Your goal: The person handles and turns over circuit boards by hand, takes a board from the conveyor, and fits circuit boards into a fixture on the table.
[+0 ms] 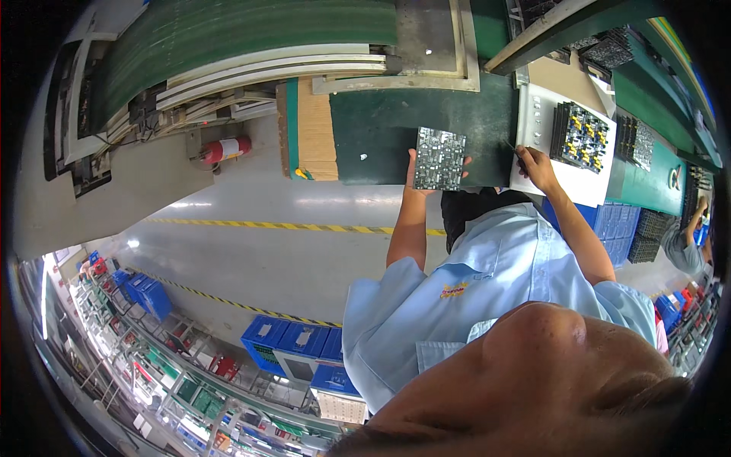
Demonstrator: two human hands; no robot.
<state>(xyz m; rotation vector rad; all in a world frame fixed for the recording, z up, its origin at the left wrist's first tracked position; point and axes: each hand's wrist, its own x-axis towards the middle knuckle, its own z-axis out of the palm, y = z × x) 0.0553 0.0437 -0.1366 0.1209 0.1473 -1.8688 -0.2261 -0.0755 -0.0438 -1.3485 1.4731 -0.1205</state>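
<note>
My left hand [412, 175] grips a square, dark panel [440, 158] by its sides, the thumb and fingertips showing at opposite edges. Many small silver-white parts cover the panel's face, like a populated circuit board. It is held up above the front edge of a dark green work surface [373, 122]. To its right, my right hand [539, 169] is closed in a pinch on a thin, dark tool [510, 145], too small to name exactly. That hand is over the near left edge of a white board [525, 183], apart from the panel.
On the white board stand black stacked trays with yellow parts [585, 137], beside small pale pieces [537, 122]. Another dark stack [636, 142] lies farther right. Cardboard [316, 137] covers the bench's left end. A metal frame [472, 46] borders the back. A co-worker's arm [694, 221] shows far right.
</note>
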